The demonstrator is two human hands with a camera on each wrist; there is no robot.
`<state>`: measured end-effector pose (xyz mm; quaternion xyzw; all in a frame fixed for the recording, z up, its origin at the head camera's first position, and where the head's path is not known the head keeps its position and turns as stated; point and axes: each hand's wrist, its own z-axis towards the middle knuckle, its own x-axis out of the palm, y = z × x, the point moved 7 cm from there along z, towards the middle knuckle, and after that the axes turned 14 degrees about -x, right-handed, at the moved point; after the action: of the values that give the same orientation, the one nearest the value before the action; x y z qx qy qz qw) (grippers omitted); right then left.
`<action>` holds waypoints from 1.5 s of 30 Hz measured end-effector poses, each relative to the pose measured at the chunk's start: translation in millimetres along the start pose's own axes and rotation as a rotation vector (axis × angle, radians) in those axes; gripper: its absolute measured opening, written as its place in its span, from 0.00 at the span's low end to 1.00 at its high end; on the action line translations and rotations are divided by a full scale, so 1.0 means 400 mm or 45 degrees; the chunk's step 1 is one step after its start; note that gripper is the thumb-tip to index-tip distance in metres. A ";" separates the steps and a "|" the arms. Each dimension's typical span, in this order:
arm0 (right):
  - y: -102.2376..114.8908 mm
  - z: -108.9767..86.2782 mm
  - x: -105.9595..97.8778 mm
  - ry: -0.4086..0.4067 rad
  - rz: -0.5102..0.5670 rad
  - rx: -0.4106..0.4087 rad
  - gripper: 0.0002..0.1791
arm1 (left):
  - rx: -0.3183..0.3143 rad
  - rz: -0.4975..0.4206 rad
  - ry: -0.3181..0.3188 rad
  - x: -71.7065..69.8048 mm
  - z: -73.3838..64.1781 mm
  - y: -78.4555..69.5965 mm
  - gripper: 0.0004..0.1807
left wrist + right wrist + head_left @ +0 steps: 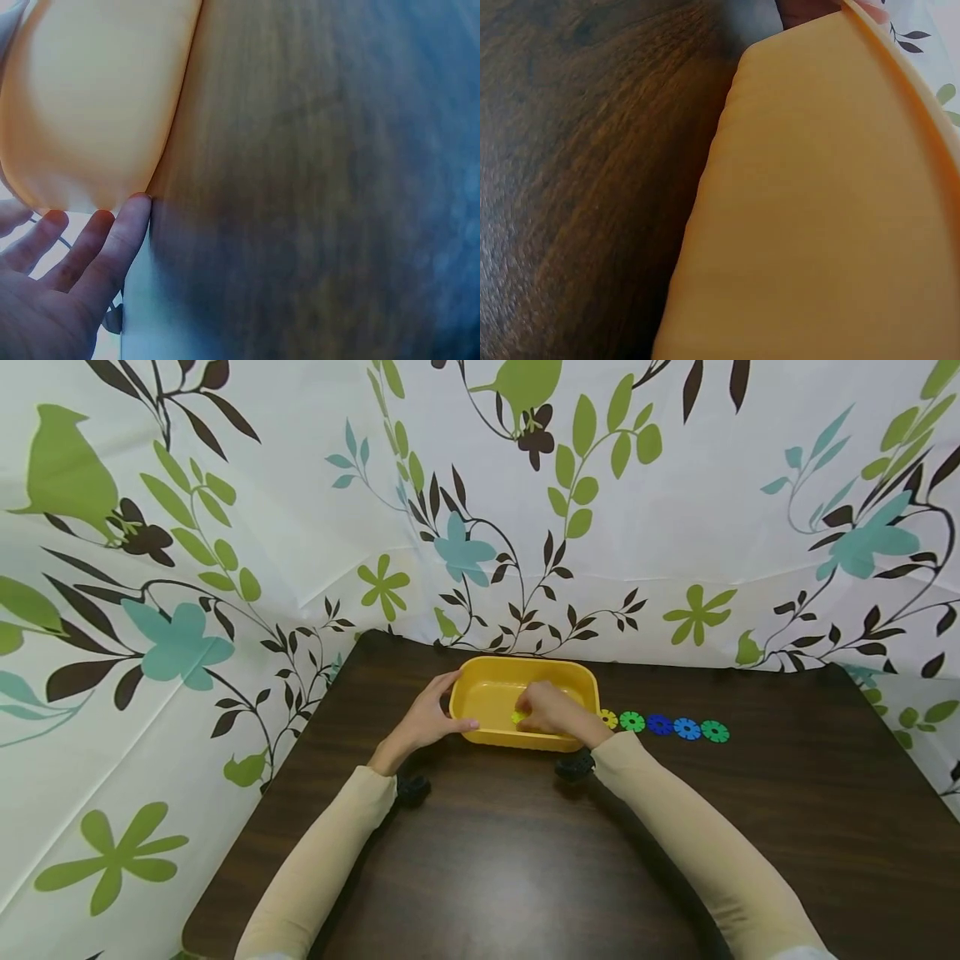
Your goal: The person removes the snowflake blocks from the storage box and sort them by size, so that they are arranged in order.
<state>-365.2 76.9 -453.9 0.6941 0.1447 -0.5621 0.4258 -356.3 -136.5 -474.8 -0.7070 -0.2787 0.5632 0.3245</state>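
Wide left fingers [114, 255] grip the tub [517, 741] near the surface's [495, 860] far edge, likely steadying it, while right fingers [536, 700] pinch a yellow piece [517, 717].

This is a cloth-screened work corner, whether in a home or elsewhere unclear: white fabric sheeting [300, 527] printed with green birds, brown leaves and blue flowers hangs behind and beside a dark brown, wood-grained counter [487, 839].

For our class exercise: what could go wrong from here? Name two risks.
The small yellow disc that the right grip seems to pinch inside the tray could slip and drop. The row of discs starts close beside the tray, near the right sleeve, so a shifted tray or sleeve might disturb it.
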 end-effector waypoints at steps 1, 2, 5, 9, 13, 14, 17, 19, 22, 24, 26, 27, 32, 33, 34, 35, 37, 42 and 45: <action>-0.002 0.000 0.001 0.001 0.009 0.012 0.08 | 0.001 0.002 0.002 0.000 0.000 -0.001 0.60; -0.005 0.000 0.002 0.005 0.018 0.027 0.09 | 0.003 0.003 0.003 0.000 0.000 -0.002 0.60; -0.014 0.000 0.003 0.019 0.051 0.065 0.12 | 0.006 0.009 0.005 0.000 -0.002 -0.004 0.60; -0.023 0.004 0.004 0.042 0.075 0.093 0.15 | 0.002 0.008 0.006 0.000 -0.003 -0.003 0.60; -0.025 0.005 0.003 0.053 0.085 0.102 0.15 | -0.010 0.002 0.011 0.001 -0.003 -0.001 0.60; -0.025 0.005 0.003 0.051 0.088 0.103 0.15 | -0.014 0.000 0.012 0.001 -0.003 0.000 0.60; -0.023 0.004 0.000 0.029 0.078 0.093 0.14 | -0.018 -0.003 0.011 0.002 -0.001 -0.001 0.60; -0.020 0.002 -0.005 -0.004 0.070 0.083 0.14 | -0.017 -0.009 0.010 0.003 0.001 -0.002 0.60; -0.015 -0.003 -0.014 -0.063 0.062 0.078 0.15 | -0.016 -0.013 0.013 0.004 0.000 -0.002 0.60; -0.012 -0.010 -0.021 -0.107 0.059 0.084 0.17 | -0.014 -0.013 0.015 0.004 0.000 -0.001 0.60; -0.010 -0.020 -0.028 -0.147 0.067 0.095 0.19 | -0.011 -0.012 0.016 0.004 -0.001 0.000 0.60; -0.010 -0.025 -0.032 -0.168 0.074 0.099 0.19 | -0.008 -0.015 0.017 0.004 -0.001 0.000 0.60; -0.015 -0.058 -0.053 -0.290 0.124 0.104 0.20 | 0.020 -0.016 0.009 0.002 -0.001 0.000 0.60; -0.015 -0.066 -0.057 -0.313 0.126 0.099 0.20 | 0.024 -0.016 0.007 0.001 -0.002 -0.001 0.60; -0.017 -0.074 -0.061 -0.332 0.127 0.100 0.21 | 0.030 -0.013 0.005 0.001 -0.002 -0.002 0.60; -0.016 -0.083 -0.067 -0.352 0.127 0.095 0.21 | 0.033 -0.014 0.004 0.000 -0.002 -0.002 0.60; -0.014 -0.103 -0.077 -0.387 0.118 0.085 0.21 | 0.037 -0.013 0.000 -0.001 -0.003 -0.003 0.60; -0.014 -0.157 -0.102 -0.510 0.085 0.046 0.20 | 0.041 -0.006 0.000 -0.001 -0.008 -0.006 0.60; -0.020 -0.193 -0.115 -0.588 0.053 0.048 0.20 | 0.044 -0.006 0.003 0.000 -0.010 -0.007 0.59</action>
<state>-334.9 152.7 -415.4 0.5577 0.0185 -0.6997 0.4460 -352.3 -135.3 -472.1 -0.7014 -0.2701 0.5663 0.3381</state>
